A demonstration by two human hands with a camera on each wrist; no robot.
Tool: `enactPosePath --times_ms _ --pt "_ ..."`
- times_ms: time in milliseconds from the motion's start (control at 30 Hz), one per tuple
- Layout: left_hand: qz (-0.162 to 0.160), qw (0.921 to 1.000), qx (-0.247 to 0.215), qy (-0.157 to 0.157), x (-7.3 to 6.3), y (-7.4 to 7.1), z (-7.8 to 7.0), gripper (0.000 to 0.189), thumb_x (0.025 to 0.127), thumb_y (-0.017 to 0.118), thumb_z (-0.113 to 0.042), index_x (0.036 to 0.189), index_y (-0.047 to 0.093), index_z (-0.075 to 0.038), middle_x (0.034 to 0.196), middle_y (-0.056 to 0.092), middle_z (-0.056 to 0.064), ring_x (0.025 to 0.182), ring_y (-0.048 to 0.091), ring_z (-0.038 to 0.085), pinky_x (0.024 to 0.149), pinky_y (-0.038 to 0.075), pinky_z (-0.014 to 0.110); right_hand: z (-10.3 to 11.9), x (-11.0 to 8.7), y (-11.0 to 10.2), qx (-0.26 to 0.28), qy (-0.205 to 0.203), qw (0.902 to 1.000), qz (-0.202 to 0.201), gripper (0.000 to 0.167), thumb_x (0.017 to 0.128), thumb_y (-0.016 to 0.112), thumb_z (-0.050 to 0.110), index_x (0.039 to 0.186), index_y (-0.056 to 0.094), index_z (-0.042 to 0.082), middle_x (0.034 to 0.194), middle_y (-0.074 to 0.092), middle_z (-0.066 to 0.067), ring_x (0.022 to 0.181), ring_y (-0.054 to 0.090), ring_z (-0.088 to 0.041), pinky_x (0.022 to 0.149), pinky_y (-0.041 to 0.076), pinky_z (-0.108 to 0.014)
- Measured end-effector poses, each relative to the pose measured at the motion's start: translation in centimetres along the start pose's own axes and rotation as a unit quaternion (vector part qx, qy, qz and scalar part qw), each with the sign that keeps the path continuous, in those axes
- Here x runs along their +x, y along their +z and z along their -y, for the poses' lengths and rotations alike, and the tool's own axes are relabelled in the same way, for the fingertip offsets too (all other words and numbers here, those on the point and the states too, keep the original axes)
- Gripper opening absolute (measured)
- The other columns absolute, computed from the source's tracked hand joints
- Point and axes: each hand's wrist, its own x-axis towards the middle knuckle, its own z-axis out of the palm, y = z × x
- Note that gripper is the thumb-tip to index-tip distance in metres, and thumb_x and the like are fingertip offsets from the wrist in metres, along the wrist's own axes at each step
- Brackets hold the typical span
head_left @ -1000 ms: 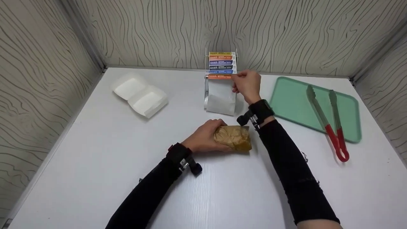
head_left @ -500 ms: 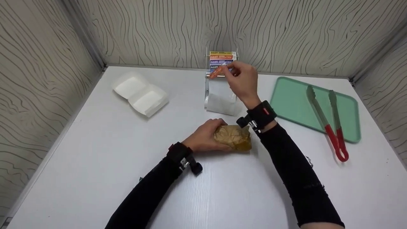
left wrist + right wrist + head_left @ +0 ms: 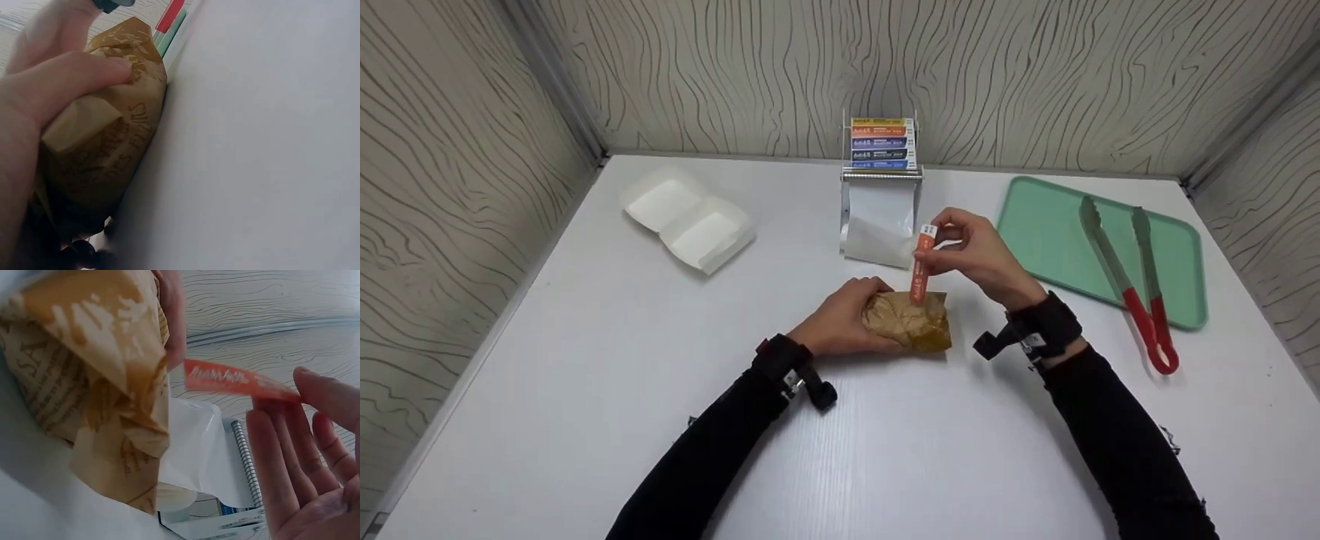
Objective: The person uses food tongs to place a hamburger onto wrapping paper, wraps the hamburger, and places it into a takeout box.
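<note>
A brown printed paper-wrapped package (image 3: 906,322) lies on the white table, its folded end toward the right. My left hand (image 3: 844,319) grips it from the left, thumb on the near side and fingers over the far side. Pinched between thumb and fingers of my right hand (image 3: 979,255) is an orange sticker strip (image 3: 920,270) with a white end. The strip points down, and its lower end overlaps the package's top edge in the head view. In the right wrist view the orange sticker (image 3: 236,379) stretches from the fingertips toward the wrapped package (image 3: 101,365).
A metal label dispenser (image 3: 883,174) with coloured stickers and a hanging white backing strip stands behind the package. Back left sits an open white takeaway box (image 3: 690,225). On the right, red-handled tongs (image 3: 1144,307) lie partly across a green tray (image 3: 1042,232).
My right hand has peeled the orange sticker off the dispenser and brought it forward and down to the package. My left hand stays around the package.
</note>
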Motion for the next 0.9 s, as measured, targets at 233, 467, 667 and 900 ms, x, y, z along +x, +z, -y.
enactPosePath --times_ms 233,467,667,900 --pt "0.003 1.0 -0.002 -0.007 -0.2 0.0 -0.2 0.071 0.069 0.094 -0.045 0.126 0.061 -0.021 0.121 0.061 -0.005 0.113 0.054 0.012 0.1 0.048 0.033 -1.9 0.6 0.9 0.031 0.029 0.9985 0.035 0.044 0.083 0.081 -0.008 0.114 0.053 0.006 0.101 0.068 -0.005 0.09 0.074 -0.019 0.08 0.064 -0.036" --pt "0.002 0.9999 -0.005 -0.011 -0.3 0.1 -0.1 0.069 0.07 0.094 -0.043 0.126 0.061 -0.02 0.123 0.06 -0.005 0.116 0.054 0.012 0.102 0.046 0.033 -3.9 1.3 1.3 0.002 0.027 0.999 0.034 0.05 0.079 0.082 -0.011 0.117 0.053 0.003 0.103 0.067 -0.005 0.09 0.072 -0.016 0.078 0.063 -0.031" --pt "0.001 0.9998 -0.005 -0.018 -0.3 0.1 -0.2 0.072 0.069 0.093 -0.049 0.126 0.059 -0.021 0.121 0.06 -0.005 0.113 0.055 0.012 0.1 0.048 0.032 -4.8 1.6 1.4 -0.041 0.029 0.9973 0.054 0.051 0.079 0.084 -0.008 0.12 0.054 -0.002 0.107 0.065 -0.01 0.089 0.074 -0.019 0.078 0.063 -0.031" --pt "-0.006 0.9995 0.025 0.02 -0.5 0.0 -0.5 0.091 0.071 0.093 -0.046 0.143 0.041 -0.025 0.125 0.06 0.001 0.116 0.056 0.017 0.101 0.048 0.036 -5.1 1.6 1.3 -0.04 0.034 0.9967 0.062 0.049 0.081 0.082 -0.008 0.121 0.055 -0.005 0.107 0.065 -0.01 0.088 0.073 -0.018 0.078 0.062 -0.028"
